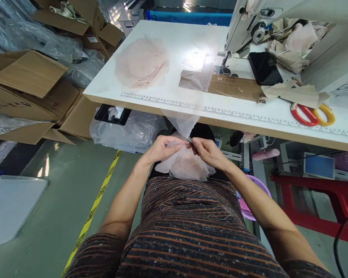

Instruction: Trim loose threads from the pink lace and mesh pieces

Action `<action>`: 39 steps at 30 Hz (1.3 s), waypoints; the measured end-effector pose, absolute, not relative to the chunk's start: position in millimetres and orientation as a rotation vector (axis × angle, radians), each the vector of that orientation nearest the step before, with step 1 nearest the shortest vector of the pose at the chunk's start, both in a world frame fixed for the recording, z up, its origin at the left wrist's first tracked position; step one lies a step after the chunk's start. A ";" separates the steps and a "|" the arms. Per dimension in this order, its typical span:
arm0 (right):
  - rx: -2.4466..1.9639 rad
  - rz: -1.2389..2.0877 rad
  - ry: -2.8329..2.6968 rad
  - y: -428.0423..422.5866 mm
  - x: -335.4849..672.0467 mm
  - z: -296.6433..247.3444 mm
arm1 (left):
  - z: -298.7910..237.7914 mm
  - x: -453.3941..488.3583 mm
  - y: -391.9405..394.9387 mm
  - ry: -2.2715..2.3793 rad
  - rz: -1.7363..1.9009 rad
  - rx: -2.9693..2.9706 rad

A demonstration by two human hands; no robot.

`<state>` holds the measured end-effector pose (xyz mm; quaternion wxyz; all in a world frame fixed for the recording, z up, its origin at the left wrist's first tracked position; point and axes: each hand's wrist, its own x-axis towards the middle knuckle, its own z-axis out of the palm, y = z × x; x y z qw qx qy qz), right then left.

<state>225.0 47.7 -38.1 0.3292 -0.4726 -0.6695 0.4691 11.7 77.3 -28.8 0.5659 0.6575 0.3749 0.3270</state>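
Over my lap, below the table edge, my left hand (166,148) pinches a piece of sheer pale pink fabric (188,164) between thumb and fingers. My right hand (206,150) is closed around a small, thin metal tool (189,140), its tip against the fabric near my left fingertips. Most of that tool is hidden in the fingers, so its exact kind does not show. A strip of the sheer cloth (184,123) runs up from my hands onto the tabletop, toward the sewing machine (224,61). Folds of it rest on my lap.
On the white table (104,85) lie a round stack of sheer fabric (143,61), a brown cardboard strip (234,88), a black phone (265,67) and red-and-yellow scissors (311,114). Cardboard boxes (31,85) stand left; a red stool (319,185) is at right.
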 end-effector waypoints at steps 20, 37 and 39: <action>-1.175 1.141 -1.838 48.0 214.9 -32.2 | -16.3 11.9 70.7 0.986 0.798 1.499; -1.161 1.240 -1.629 17.8 204.4 -54.5 | -21.9 16.7 77.2 1.055 0.815 1.827; -1.196 1.284 -1.657 14.3 215.6 -56.0 | -32.9 20.6 78.0 1.076 0.773 1.946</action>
